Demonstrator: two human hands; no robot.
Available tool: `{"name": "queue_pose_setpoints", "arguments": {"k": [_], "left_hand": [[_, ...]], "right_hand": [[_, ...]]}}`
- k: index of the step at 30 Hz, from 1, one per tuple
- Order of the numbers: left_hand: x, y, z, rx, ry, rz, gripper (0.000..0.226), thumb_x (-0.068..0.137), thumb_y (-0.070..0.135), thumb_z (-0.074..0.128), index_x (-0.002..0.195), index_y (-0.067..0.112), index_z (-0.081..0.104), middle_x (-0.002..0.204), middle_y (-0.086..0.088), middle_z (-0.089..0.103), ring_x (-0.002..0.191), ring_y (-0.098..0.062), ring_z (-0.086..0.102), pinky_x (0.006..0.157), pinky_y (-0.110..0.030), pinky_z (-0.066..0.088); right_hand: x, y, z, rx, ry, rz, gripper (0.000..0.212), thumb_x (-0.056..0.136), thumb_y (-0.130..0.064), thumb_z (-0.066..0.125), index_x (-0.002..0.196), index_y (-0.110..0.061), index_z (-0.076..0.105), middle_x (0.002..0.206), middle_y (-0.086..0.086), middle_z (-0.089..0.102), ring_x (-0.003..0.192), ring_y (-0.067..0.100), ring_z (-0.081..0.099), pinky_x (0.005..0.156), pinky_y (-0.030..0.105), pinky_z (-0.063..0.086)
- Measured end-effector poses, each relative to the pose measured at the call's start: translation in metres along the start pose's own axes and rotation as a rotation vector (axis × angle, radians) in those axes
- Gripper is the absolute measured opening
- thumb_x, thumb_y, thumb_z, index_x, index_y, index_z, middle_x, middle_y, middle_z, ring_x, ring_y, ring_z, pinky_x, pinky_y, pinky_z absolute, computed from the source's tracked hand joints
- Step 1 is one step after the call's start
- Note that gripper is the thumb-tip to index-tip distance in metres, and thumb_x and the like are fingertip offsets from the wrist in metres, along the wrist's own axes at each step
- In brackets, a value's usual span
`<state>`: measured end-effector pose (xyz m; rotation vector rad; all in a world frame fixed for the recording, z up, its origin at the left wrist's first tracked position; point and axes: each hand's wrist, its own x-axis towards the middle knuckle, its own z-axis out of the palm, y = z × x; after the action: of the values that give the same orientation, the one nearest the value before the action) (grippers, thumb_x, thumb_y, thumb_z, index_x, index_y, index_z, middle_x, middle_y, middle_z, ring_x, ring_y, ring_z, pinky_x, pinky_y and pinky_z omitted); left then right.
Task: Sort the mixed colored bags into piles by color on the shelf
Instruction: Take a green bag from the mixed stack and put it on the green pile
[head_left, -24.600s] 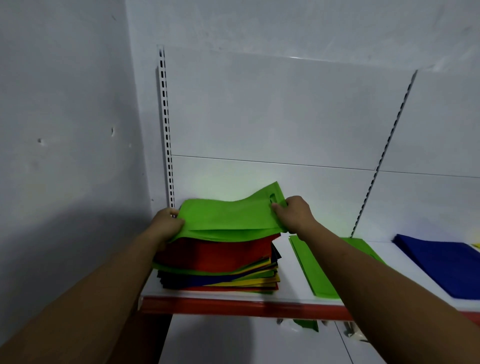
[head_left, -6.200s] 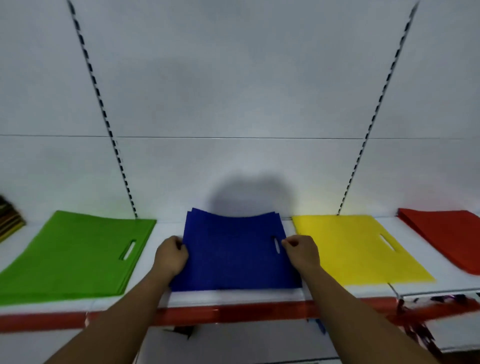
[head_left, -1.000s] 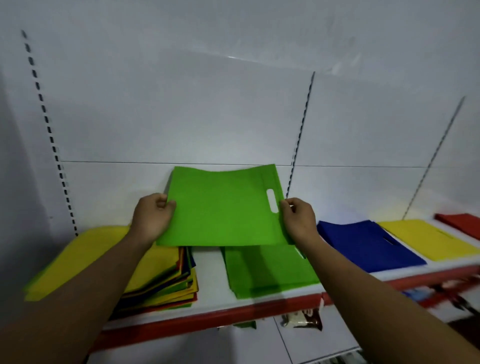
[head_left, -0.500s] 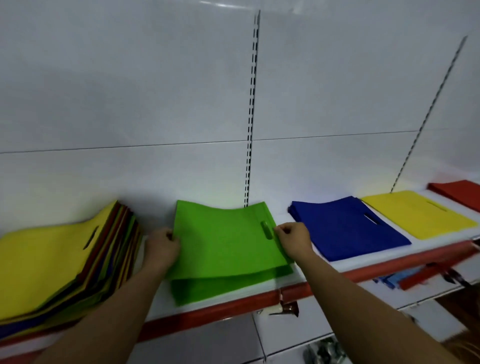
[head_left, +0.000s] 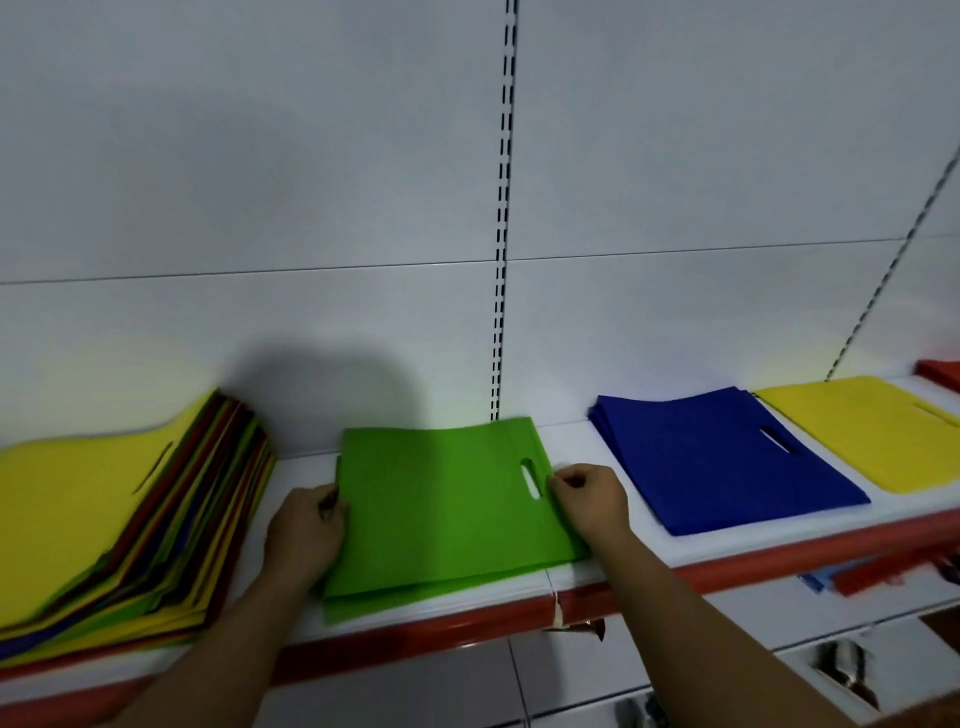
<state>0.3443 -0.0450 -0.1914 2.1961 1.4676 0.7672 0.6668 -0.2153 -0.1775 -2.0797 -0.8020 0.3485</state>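
Note:
A green bag (head_left: 441, 499) lies flat on top of the green pile on the white shelf (head_left: 613, 558). My left hand (head_left: 304, 530) grips its left edge and my right hand (head_left: 589, 499) pinches its right edge beside the handle slot. To the left sits the mixed stack of bags (head_left: 119, 525), a yellow one on top. Right of the green pile lie the blue pile (head_left: 717, 457), the yellow pile (head_left: 872, 431) and a corner of the red pile (head_left: 940, 371).
The shelf has a red front edge (head_left: 467, 626) and a white back panel with slotted uprights (head_left: 501, 260). Below the shelf, at the right, some red and blue items (head_left: 872, 571) show on a lower level.
Both hands have lowered the green bag from mid-air onto the green pile, where it now lies flat. My view has shifted slightly left.

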Motion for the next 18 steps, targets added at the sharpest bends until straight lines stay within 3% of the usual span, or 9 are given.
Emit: {"name": "queue_pose_setpoints", "arguments": {"k": [5,7,9,11,14,18], "left_hand": [[0.005,0.000,0.002,0.012,-0.063,-0.030,0.024,0.099,0.026,0.055,0.108,0.014,0.073,0.088,-0.008,0.070,0.073,-0.023,0.064,0.066,-0.036,0.055],[0.009,0.003,0.000,0.013,-0.150,-0.076,0.026,0.100,0.031,0.053,0.111,0.015,0.069,0.096,-0.010,0.069,0.078,-0.023,0.064,0.071,-0.037,0.056],[0.015,0.011,-0.008,0.037,-0.262,-0.142,0.034,0.100,0.039,0.051,0.117,0.013,0.063,0.112,-0.015,0.065,0.090,-0.027,0.063,0.081,-0.037,0.055],[0.022,0.025,-0.021,0.074,-0.330,-0.181,0.048,0.100,0.044,0.051,0.129,0.006,0.056,0.132,-0.022,0.057,0.112,-0.033,0.059,0.094,-0.035,0.050],[0.035,0.060,-0.055,0.035,-0.277,-0.080,0.048,0.100,0.039,0.054,0.133,0.004,0.055,0.137,-0.016,0.058,0.123,-0.031,0.056,0.094,-0.030,0.044],[0.054,0.103,-0.123,0.049,-0.114,0.178,0.038,0.096,0.046,0.060,0.120,0.017,0.067,0.115,-0.003,0.069,0.105,-0.021,0.064,0.092,-0.032,0.049]], "right_hand": [[0.002,0.002,-0.001,-0.030,-0.039,0.013,0.029,0.089,-0.038,0.070,0.109,-0.018,0.076,0.102,-0.002,0.075,0.095,0.017,0.067,0.085,0.030,0.052],[0.005,-0.003,-0.005,-0.080,-0.106,0.024,0.029,0.091,-0.040,0.066,0.102,-0.014,0.074,0.095,0.004,0.073,0.086,0.019,0.065,0.079,0.032,0.049],[0.009,-0.015,-0.012,-0.172,-0.214,0.020,0.029,0.093,-0.041,0.062,0.088,-0.013,0.067,0.081,0.008,0.064,0.072,0.020,0.057,0.072,0.041,0.050],[0.009,-0.032,-0.023,-0.288,-0.308,0.023,0.038,0.095,-0.045,0.060,0.105,-0.008,0.062,0.096,0.010,0.062,0.084,0.022,0.060,0.075,0.038,0.050],[0.010,-0.067,-0.040,-0.338,-0.262,-0.068,0.055,0.096,-0.044,0.060,0.133,-0.004,0.052,0.131,0.014,0.059,0.118,0.028,0.058,0.094,0.033,0.046],[0.006,-0.133,-0.056,-0.229,-0.142,-0.229,0.054,0.094,-0.051,0.059,0.134,-0.014,0.056,0.128,0.007,0.064,0.115,0.024,0.060,0.094,0.033,0.047]]}}
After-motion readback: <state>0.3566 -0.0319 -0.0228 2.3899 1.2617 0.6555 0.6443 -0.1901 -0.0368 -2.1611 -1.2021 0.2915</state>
